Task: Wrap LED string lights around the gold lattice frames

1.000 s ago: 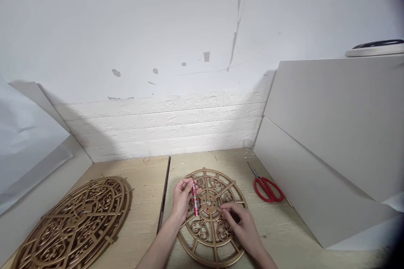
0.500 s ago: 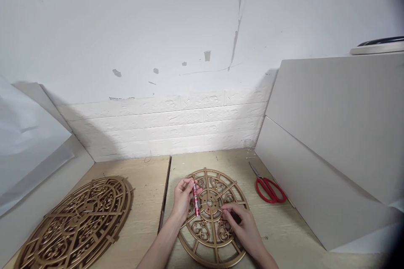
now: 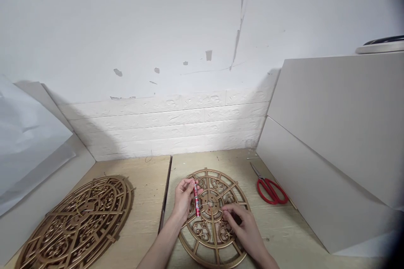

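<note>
Barely moved, a red tube is being clamped over a grille by left fingers; whether right fingers are being closed is unclear.

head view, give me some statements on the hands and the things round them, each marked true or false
1. The left hand holds a slim red tube. True.
2. Red-handled scissors lie on the table, to the right of the right hand. True.
3. The right hand lies flat with its fingers spread wide. False: its thumb and forefinger are close together over the gold openwork disc.
4. More gold discs lie stacked at the left of the table. True.
5. The scissors rest on top of that stack. False: they lie on the far side from it, right of the single disc.
6. The left hand touches the stack. False: it is over the single disc.
</note>
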{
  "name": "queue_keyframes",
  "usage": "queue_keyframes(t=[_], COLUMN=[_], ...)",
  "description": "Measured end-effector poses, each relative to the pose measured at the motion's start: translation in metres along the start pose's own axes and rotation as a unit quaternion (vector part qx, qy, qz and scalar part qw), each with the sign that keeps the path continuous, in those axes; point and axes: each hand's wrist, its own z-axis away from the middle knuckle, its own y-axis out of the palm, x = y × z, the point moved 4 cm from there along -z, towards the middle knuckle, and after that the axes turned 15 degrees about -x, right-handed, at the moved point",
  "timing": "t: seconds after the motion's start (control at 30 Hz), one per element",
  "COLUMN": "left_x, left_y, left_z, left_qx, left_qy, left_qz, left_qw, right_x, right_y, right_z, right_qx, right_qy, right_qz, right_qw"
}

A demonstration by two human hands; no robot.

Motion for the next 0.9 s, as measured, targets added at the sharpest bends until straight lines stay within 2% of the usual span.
queue_keyframes(t=[0.9], left_x=[-0.0001], left_y=[-0.0012], left_z=[0.0002], left_qx=[0.002], left_qy=[-0.005], left_qz=[0.006], left_qw=[1.000], right_x=[0.0023], right_y=[0.0002], right_z=[-0.0028], right_qx=[0.011], right_qy=[0.012], right_qz=[-0.011], right_qw=[1.000])
